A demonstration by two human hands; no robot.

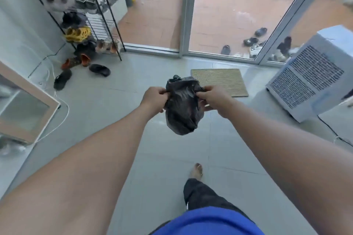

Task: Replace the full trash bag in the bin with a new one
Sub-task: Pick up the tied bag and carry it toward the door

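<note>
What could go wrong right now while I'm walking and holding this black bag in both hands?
1. The left hand and right hand pinch only the top edges of the bag, so thin plastic might tear or slip.
2. Both hands are busy and a bare foot is stepping forward; the mat ahead and the cable on the floor at right could trip you.
</note>
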